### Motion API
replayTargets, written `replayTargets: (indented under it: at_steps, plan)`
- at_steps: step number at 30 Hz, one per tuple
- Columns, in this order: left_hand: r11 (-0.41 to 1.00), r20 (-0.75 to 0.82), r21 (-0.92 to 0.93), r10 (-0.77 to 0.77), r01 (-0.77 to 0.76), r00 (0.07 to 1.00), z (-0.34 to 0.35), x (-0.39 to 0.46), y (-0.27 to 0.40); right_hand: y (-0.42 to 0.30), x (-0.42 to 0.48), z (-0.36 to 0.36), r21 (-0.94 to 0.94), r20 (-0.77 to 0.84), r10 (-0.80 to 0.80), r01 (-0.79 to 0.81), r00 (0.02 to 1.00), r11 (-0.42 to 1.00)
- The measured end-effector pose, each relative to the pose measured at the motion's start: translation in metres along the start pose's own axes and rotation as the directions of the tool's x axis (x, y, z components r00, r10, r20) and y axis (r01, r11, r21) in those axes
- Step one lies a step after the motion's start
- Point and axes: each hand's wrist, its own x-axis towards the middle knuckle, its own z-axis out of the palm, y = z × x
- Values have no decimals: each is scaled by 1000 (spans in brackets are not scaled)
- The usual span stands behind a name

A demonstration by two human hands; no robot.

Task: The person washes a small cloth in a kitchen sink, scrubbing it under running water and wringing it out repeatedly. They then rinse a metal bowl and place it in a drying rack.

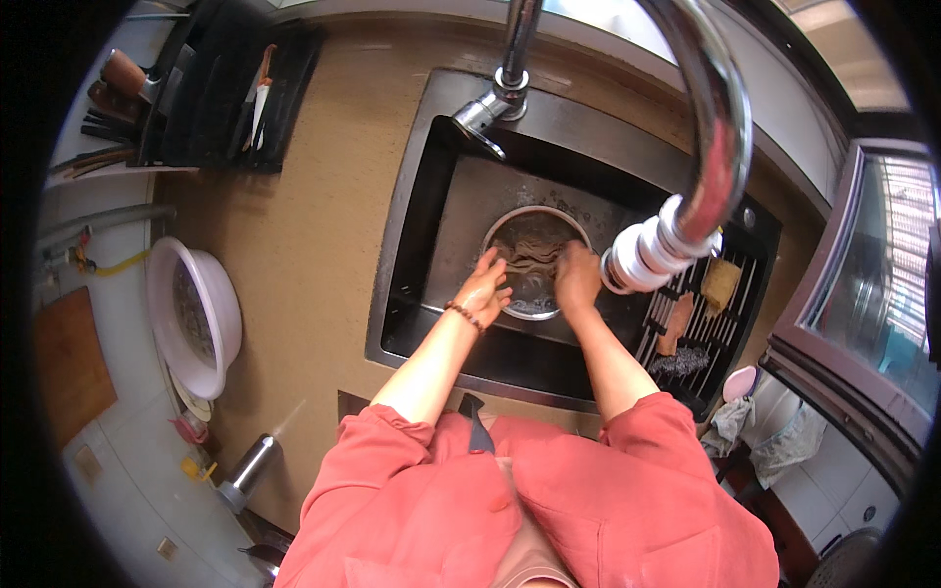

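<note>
A round metal bowl [545, 317] of water stands on the floor of a dark kitchen sink [459, 220]. Pale brownish, ridged, soft-looking material [531, 254] lies in the water; its exact kind cannot be told. At the bowl's left rim is my left hand [485, 288], palm turned inward, fingers apart, with a beaded bracelet on the wrist. My right hand [578, 275] reaches over the right rim, its blurred fingertips at the material's edge; whether they grip it is unclear.
A chrome faucet [724, 140] arches over the sink's right side. On the right rack [728, 323] lie a yellow sponge [720, 287] and a dark scourer [680, 361]. A white basin [228, 323] and a metal cylinder [253, 467] stand left; knives [259, 106] rest in a black holder.
</note>
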Motion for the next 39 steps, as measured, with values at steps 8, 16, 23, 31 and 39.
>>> replayTargets:
  at_steps: [8, 16, 23, 31, 39]
  plan:
    - [998, 92, -54, -24, 29, 995, -6, -16, -5, -28, 7, 1, 87, 603, 115, -208, 790, 974]
    - [996, -6, -15, 85, -85, 996, 35, -4, -2, -132, -12, -133, 666, 499, -98, -309, 861, 679]
    - [948, 252, -294, 203, -125, 946, 28, 1, -19, -129, 12, -79, 421, -26, 27, -14, 999, 907]
    - [970, 120, -165, 199, -178, 973, 37, 4, -14, -6, 28, -6, 226, -132, 127, -95, 983, 969]
    - [1000, 11, 30, 8, -9, 1000, -15, -2, -9, -9, 2, 26, -97, 473, 187, -160, 861, 982]
